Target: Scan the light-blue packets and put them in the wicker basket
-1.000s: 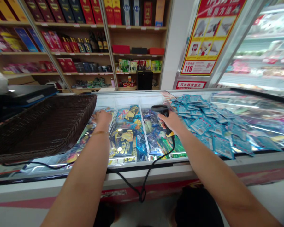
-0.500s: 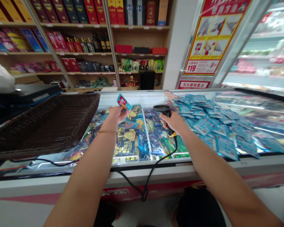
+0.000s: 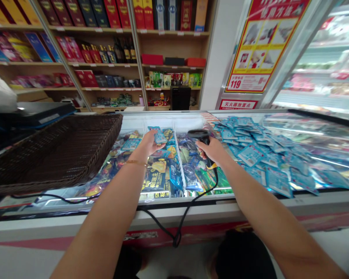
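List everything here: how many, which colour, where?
Freezer: one, white, across the middle.
Mixed packets: many, multicoloured, inside it.
Loose packets: many, blue, heaped right.
Held packet: one, mostly blue, left of centre.
Scanner: one, black, right of centre.
Cable: count unclear, black, freezer's front.
Wicker basket: one, dark brown, left.
Shelves: several, light brown, behind.
Poster: one, red and yellow, upper right.
Display case: one, pale, far right.
Bracelet: one, gold, left wrist.
Left hand: one, bare, gripping the packet.
Right hand: one, bare, gripping the scanner.
Forearms: two, bare, foreground.
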{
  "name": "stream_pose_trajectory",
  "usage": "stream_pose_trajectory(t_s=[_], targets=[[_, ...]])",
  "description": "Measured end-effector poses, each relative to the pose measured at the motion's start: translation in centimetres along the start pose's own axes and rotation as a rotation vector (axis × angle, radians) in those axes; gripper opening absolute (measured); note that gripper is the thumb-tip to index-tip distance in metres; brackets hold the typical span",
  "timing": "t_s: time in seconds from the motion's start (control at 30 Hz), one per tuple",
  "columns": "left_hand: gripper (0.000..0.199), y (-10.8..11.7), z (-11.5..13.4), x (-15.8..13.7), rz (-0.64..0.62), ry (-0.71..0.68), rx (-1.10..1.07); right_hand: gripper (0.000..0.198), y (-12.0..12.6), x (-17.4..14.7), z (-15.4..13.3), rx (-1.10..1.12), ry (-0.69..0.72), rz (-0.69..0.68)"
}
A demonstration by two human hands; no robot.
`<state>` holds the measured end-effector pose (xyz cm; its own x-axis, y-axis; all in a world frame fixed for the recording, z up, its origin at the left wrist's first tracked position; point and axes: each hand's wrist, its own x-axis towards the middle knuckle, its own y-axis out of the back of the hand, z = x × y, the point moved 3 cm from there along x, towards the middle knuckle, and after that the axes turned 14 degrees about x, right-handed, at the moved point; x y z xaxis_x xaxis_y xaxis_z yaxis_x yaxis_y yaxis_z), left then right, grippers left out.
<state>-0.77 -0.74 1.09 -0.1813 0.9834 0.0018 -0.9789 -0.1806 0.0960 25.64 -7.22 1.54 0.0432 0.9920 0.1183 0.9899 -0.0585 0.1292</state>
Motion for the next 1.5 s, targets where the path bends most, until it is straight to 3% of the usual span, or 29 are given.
stream_pose_trajectory(t_s=[0.13, 0.33, 0.63, 1.1, 1.33, 1.5], targets=[[0.018, -0.8, -0.6, -0.1, -0.007, 0.048, -0.005, 0.022, -0.2, -0.2, -0.3, -0.002, 0.003, -0.004], [0.042, -1.4, -1.0, -0.8, -0.015, -0.044, 0.035, 0.020, -0.9, -1.1, -1.1, -0.014, 0.028, -0.052], [0.040, -1.5, -1.7, 0.0, 0.022, -0.139, 0.036, 0.020, -2.0, -2.4, -2.2, -0.188, 0.068, -0.172], [0.032, -1.4, -2.0, 0.3, 0.025, -0.138, 0.046, 0.017, -2.2, -2.8, -2.7, -0.269, 0.065, -0.183], [0.035, -1.7, -1.4, -0.3, 0.043, -0.082, 0.000, 0.016, -1.9, -2.0, -1.7, -0.104, 0.028, -0.170], [0.031, -4.0, -0.4, -1.6, -0.002, -0.033, 0.021, 0.020, 0.3, -1.3, -2.3, 0.108, -0.026, -0.069]])
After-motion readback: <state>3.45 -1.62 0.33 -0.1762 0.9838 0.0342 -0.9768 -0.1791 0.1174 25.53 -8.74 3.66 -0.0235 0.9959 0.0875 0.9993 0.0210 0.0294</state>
